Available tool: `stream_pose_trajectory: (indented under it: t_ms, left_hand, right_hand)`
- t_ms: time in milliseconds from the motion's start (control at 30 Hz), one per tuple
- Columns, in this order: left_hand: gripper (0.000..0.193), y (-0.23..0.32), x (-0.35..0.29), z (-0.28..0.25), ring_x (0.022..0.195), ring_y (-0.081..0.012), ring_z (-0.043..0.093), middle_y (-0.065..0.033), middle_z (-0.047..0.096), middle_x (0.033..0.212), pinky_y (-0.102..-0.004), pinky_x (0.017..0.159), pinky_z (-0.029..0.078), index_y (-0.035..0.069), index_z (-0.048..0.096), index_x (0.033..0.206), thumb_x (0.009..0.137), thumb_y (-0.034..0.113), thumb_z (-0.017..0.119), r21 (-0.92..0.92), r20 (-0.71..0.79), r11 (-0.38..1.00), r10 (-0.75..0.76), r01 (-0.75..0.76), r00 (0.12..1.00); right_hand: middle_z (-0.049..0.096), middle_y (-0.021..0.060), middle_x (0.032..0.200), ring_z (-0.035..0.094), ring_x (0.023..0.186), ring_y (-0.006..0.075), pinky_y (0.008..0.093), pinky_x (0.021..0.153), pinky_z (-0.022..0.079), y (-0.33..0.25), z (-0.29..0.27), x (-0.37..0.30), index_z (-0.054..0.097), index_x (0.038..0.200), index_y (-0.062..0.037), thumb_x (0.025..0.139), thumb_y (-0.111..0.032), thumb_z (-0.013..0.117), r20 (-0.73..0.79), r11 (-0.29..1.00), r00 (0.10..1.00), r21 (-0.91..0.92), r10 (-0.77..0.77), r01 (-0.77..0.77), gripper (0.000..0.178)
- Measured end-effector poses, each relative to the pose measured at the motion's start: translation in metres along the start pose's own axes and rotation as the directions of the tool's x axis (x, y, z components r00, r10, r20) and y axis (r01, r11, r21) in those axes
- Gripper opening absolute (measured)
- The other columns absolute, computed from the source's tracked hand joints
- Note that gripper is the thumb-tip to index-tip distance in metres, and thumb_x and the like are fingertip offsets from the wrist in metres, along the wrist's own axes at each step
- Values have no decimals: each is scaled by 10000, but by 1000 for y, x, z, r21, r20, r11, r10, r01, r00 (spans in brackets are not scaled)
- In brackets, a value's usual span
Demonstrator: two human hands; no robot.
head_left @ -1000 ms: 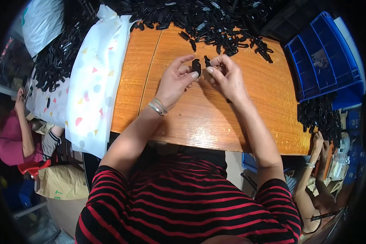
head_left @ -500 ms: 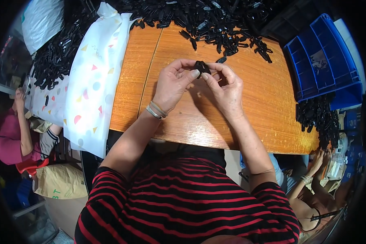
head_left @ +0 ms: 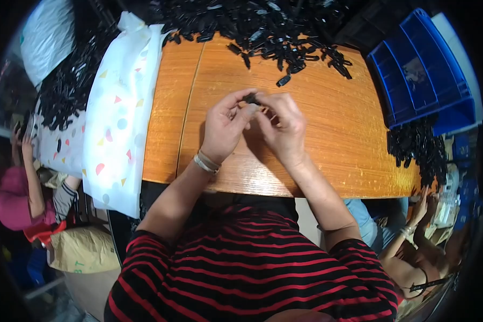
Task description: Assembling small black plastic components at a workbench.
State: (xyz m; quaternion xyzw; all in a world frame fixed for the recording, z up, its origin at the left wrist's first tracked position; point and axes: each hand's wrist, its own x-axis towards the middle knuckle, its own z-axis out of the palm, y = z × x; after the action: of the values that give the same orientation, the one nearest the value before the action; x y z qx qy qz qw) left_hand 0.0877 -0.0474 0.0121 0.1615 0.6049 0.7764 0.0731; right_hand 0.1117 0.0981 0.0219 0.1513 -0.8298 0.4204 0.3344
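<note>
Above the middle of the wooden table (head_left: 333, 123), my two hands meet at a small black plastic piece (head_left: 250, 99). My left hand (head_left: 224, 129) pinches it between thumb and fingers; a bracelet circles that wrist. My right hand (head_left: 285, 127) is closed against the piece from the other side, its fingers slightly blurred and bent over it. Fingers cover most of the piece, so its exact shape is hidden. Beyond my hands lies a heap of black plastic pieces (head_left: 263, 35), with one loose black piece (head_left: 283, 80) at its near edge.
A patterned white plastic sheet (head_left: 112, 123) hangs over the table's left side. More black pieces (head_left: 64, 96) lie farther left. A blue bin (head_left: 418, 75) stands at the right above another pile (head_left: 418, 145). People work at both sides; a brown paper sack (head_left: 83, 249) sits lower left.
Both hands have shifted slightly left and down with the black piece. My right fingers have curled over it, hiding more of it. The view has also shifted a little.
</note>
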Motion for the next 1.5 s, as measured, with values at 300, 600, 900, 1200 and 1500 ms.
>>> stream_pose_trajectory:
  t_ms: [300, 600, 900, 1200, 1500]
  left_hand:
    - [325, 2, 7, 7, 710, -104, 535, -31, 562, 764, -228, 646, 455, 29, 558, 902, 1018, 308, 440, -196, 159, 971, -104, 135, 982]
    - [316, -26, 59, 22, 682, -68, 533, -5, 585, 754, -207, 629, 447, 29, 587, 907, 998, 317, 493, 143, 181, 946, -313, 290, 933]
    - [316, -52, 124, 56, 935, -325, 630, -137, 604, 1097, -426, 761, 513, 62, 596, 1043, 804, 232, 714, 927, 136, 342, 72, -152, 988]
    - [212, -34, 78, 9, 842, -295, 643, -134, 664, 897, -359, 721, 503, 57, 670, 981, 835, 209, 688, 809, 252, 529, 84, -258, 964]
    - [162, -32, 40, -19, 750, -212, 637, -98, 682, 839, -319, 701, 501, 58, 699, 934, 795, 139, 716, 616, 155, 782, -7, -91, 988]
  right_hand:
    - [564, 106, 881, 582, 660, 166, 277, 556, 488, -8, 11, -18, 509, 1100, -14, 771, -129, 775, 144, 968, 963, 75, 229, -241, 438]
    - [603, 17, 860, 573, 709, 88, 238, 626, 490, 63, -37, -2, 583, 1071, -22, 825, -137, 736, 437, 874, 808, 92, 396, -478, 312]
    - [605, 168, 987, 630, 827, 346, 419, 724, 512, 146, -47, 68, 657, 1049, -81, 811, -121, 685, 168, 818, 960, -568, 225, -93, 243]
    - [605, 121, 1027, 627, 884, 329, 395, 776, 526, 120, -53, 58, 678, 933, -36, 765, 56, 634, 483, 913, 853, -408, 196, 22, 196]
    - [689, 127, 941, 675, 813, 237, 350, 741, 540, 107, -69, 37, 679, 955, -10, 861, -109, 659, 220, 823, 839, -424, 497, -377, 138]
